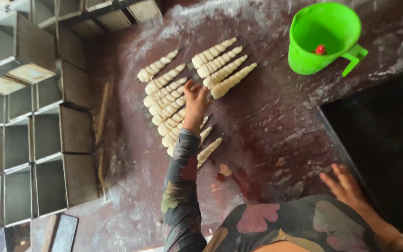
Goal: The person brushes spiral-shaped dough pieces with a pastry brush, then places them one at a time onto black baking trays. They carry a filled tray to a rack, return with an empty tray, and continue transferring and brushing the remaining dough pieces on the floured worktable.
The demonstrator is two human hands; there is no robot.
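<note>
Your left hand (pixel 195 103) rests, fingers (pixel 191 87) spread and gripping nothing, on the dough cones (pixel 166 100), which lie slanting far-right; your right hand (pixel 346 185) lies open, well apart.

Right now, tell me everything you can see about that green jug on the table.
The green jug is bright plastic by its look, with a wide round mouth, walls narrowing downward and a flat angular handle sticking out to its right. It stands upright on the dark, flour-dusted table, up beyond the rows of dough cones. A small red round thing lies inside on the bottom; what it is cannot be told. No hand touches it.
</note>
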